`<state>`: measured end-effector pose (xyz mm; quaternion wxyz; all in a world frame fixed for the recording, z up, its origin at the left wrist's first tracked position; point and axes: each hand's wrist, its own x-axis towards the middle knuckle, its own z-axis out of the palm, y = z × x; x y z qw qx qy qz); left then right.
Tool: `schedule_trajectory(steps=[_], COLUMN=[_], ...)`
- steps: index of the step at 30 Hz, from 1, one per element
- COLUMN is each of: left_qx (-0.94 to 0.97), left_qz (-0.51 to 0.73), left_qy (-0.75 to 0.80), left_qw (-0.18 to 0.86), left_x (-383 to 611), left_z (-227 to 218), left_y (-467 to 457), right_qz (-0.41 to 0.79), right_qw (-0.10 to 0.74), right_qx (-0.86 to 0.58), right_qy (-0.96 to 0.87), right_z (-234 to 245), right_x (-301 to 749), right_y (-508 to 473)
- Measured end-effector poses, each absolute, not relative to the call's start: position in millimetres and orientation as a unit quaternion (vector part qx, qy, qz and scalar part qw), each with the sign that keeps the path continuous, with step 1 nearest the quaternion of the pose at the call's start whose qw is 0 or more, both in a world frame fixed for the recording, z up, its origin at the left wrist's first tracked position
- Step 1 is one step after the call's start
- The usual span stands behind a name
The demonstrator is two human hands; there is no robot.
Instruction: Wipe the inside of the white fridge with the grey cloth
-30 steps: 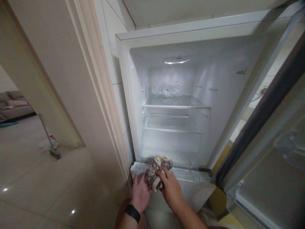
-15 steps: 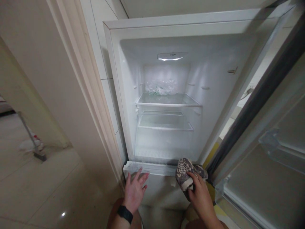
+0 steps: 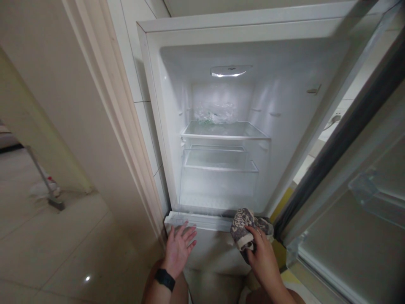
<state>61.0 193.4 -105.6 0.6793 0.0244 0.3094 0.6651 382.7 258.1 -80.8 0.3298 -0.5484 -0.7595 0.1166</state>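
My right hand (image 3: 261, 253) grips a bunched grey-and-cream patterned cloth (image 3: 243, 228) at the lower right front of the open fridge (image 3: 218, 31). The cloth lies against the right end of the white ledge (image 3: 202, 220) below the fridge compartment. My left hand (image 3: 179, 249), with a dark watch on its wrist, has its fingers spread near the left part of that ledge and holds nothing. Whether its fingertips touch the ledge I cannot tell. Inside, a clear crumpled plastic bag (image 3: 217, 113) rests on the upper glass shelf (image 3: 226, 131).
The fridge door (image 3: 363, 236) stands open on the right, with clear door bins. A lower shelf (image 3: 221, 162) sits inside under the lamp (image 3: 230, 71). To the left are a door frame (image 3: 104, 97) and a long-handled broom or squeegee (image 3: 55, 202) on the tiled floor.
My right hand and the cloth have shifted slightly left. My left hand stays spread near the ledge. The view has tilted a little.
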Motion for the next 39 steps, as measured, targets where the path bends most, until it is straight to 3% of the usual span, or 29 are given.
schedule_trajectory(steps=[15,39], left_qx=[0.008,0.031], left_qz=[0.709,0.712], left_qy=[0.355,0.32], left_qw=[0.609,0.624], left_x=[32.6,31.5], left_z=[-104.4,-86.6], left_y=[180.8,185.9], right_qz=[0.109,0.095], right_qw=[0.328,0.332], right_qx=[-0.547,-0.563], right_qy=[-0.763,-0.751], right_z=[-79.4,-81.1], right_x=[381.5,380.8], right_y=[256.6,257.7])
